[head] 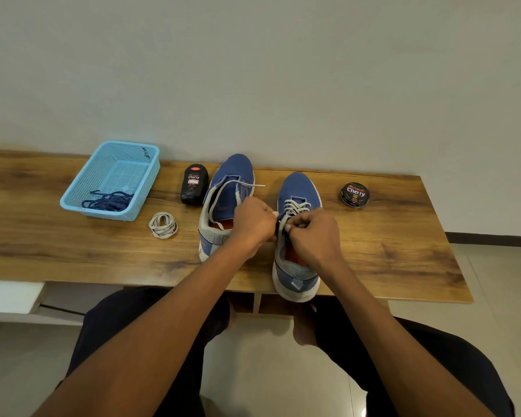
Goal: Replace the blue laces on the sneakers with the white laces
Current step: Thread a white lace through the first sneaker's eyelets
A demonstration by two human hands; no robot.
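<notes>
Right sneaker on near edge of table, toe pointing away, heel slightly overhanging the edge; white lace already crossed through its front eyelets. Both hands at the upper eyelets of this sneaker: left hand with fingers curled, pinching a lace end at its right-side tip; right hand with fingers curled, pinching lace at the tongue. Hands nearly touching each other. Exact eyelet being worked hidden by the fingers. Left sneaker just beside the right one, toe also away, partly covered by left hand; second white lace threaded only loosely, one tip sticking out to the right over the toe area. Orange insoles visible in both sneakers. Spare coil of white lace lying on table left of left sneaker. Blue laces heaped in near corner of light blue plastic basket at table's left. Black polish bottle labelled "Cherry" lying between basket and left sneaker, just beside the sneaker. Round polish tin, same label, right of right sneaker, apart from it. Pale wall behind table; person's dark-clad knees under near edge.
</notes>
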